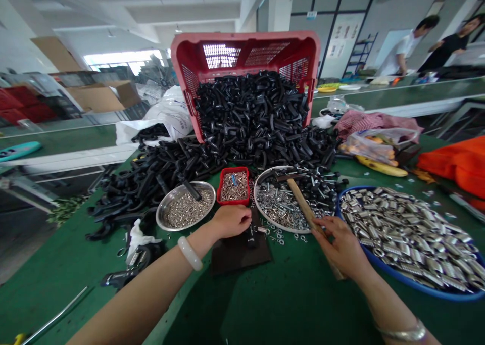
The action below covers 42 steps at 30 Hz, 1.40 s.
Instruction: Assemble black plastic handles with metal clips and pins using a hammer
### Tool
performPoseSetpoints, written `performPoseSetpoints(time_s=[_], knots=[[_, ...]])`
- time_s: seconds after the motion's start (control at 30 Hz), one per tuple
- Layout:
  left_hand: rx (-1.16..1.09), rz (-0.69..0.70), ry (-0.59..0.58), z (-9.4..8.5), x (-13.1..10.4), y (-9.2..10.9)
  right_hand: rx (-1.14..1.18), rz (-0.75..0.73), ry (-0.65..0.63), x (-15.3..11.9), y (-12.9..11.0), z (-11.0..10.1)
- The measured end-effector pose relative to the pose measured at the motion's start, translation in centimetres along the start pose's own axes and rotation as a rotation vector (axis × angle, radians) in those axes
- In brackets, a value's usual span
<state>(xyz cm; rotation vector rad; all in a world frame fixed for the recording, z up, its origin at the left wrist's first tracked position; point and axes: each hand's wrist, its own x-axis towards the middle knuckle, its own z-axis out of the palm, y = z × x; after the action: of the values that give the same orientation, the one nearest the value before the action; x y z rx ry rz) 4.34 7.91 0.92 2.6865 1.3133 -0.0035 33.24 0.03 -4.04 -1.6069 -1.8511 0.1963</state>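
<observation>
Above the green desk (pixel 303 299), the right hand (pixel 340 246) grips a hammer (pixel 300 198) while the left hand (pixel 233 220), its hold unclear, curls just beside a black part (pixel 251 241), seemingly positioning it for a careful tap.

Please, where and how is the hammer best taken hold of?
I would grip the hammer around the middle of its wooden handle, coming from the right and near side. The handle is long and straight and slants toward the person, while the dark head lies at the far end. The right hand holds it about there.
</observation>
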Motion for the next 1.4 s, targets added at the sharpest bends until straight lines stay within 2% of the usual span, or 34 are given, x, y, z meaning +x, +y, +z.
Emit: performPoseSetpoints(time_s=[0.13, 0.23, 0.3, 0.4, 0.47, 0.53, 0.63, 0.73, 0.8, 0.9, 0.97, 1.07, 1.13, 1.23, 1.33, 1.4], knots=[[0.104, 0.108, -0.01, -0.3, 0.0, 1.0, -0.028, 0.064, -0.009, 0.1, 0.2, 0.0], [0.146, 0.129, 0.001, -0.3, -0.2, 1.5, -0.039, 0.169, -0.137, 0.9, 0.3, -0.1], [0.15, 0.091, 0.035, -0.2, -0.8, 1.4, 0.08, 0.19, -0.22, 1.7, 0.1, -0.3], [0.056, 0.013, 0.115, 0.3, -2.3, 0.7, 0.422, 0.28, -0.308, 2.1, -0.9, -1.1], [-0.041, -0.006, 0.137, 1.1, -3.3, 0.3, 0.58, 0.346, -0.306, 1.2, -1.9, -1.8], [-0.11, -0.031, 0.156, 2.1, -3.9, 0.2, 0.644, 0.338, -0.283, -0.6, -2.8, -2.6], [-0.168, -0.105, 0.237, 3.5, -4.3, 0.3, 0.544, 0.258, -0.333, -3.8, -3.7, -3.7], [-0.202, -0.14, 0.286, 4.3, -4.1, 0.4, 0.208, 0.101, -0.353, -6.1, -4.2, -4.4], [-0.206, -0.15, 0.299, 4.5, -4.0, 0.4, 0.034, 0.007, -0.367, -6.8, -4.4, -4.5], [-0.192, -0.174, 0.293, 4.4, -3.9, 0.4, -0.075, -0.052, -0.439, -6.9, -4.7, -4.6], [-0.184, -0.193, 0.282, 4.4, -3.9, 0.4, -0.093, -0.079, -0.413, -6.8, -5.2, -4.7], [-0.185, -0.206, 0.289, 4.5, -3.9, 0.3, -0.091, -0.129, -0.271, -6.8, -5.9, -4.7], [-0.184, -0.207, 0.301, 4.6, -3.8, 0.3, -0.098, -0.131, -0.24, -6.9, -6.1, -4.4], [-0.172, -0.196, 0.31, 4.8, -3.9, 0.2, -0.101, -0.106, -0.351, -7.0, -6.0, -4.3], [-0.156, -0.193, 0.324, 4.9, -4.1, 0.2, -0.008, -0.071, -0.462, -6.8, -6.3, -4.7], [-0.154, -0.195, 0.329, 4.9, -4.2, 0.3, 0.132, 0.052, -0.495, -6.5, -6.7, -4.9]])
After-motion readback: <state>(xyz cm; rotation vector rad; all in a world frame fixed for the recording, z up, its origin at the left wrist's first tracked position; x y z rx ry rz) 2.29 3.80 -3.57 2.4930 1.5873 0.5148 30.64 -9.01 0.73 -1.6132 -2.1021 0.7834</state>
